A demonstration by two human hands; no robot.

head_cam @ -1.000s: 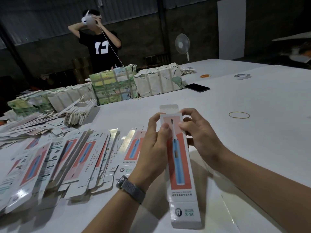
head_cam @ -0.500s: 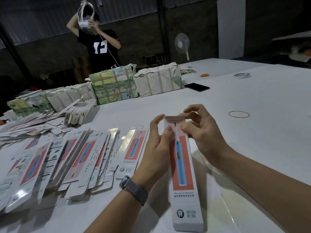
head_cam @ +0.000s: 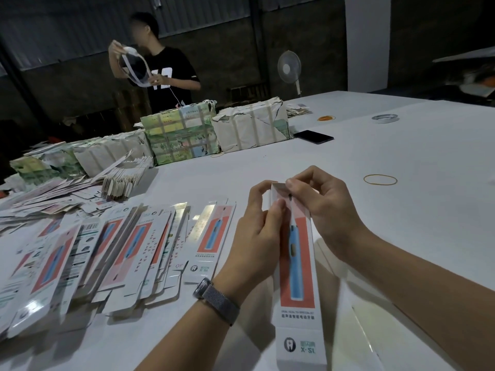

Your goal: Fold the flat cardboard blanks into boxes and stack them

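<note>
Head view looks down on a long, narrow white cardboard box with an orange panel and a blue toothbrush printed on it (head_cam: 296, 266), held lengthwise over the white table (head_cam: 401, 162) between both hands. The left hand (head_cam: 258, 231) grips the box's upper part, thumb on the printed face and fingers curled round the left edge. The right hand (head_cam: 321, 207) pinches the far end, its thumb and forefinger pressing the top flap down at the box mouth.

The step in hand looks like closing that far end flap. To do it well, the left hand should keep the tube squared open, not squeezed flat, so the flap's tongue has a slot to slide into. The right fingertips should bend the flap along its scored crease first, then push the tongue in evenly from the middle; pressing on one corner would probably buckle the thin card. The near end, with the tooth logo, appears unclosed and will likely need the same treatment.

A fanned spread of flat printed blanks in the same white and orange (head_cam: 128, 250) lies just left of the hands on the table, and a yellow rubber band (head_cam: 380, 179) lies apart to the right. I see no stack of finished boxes.
</note>
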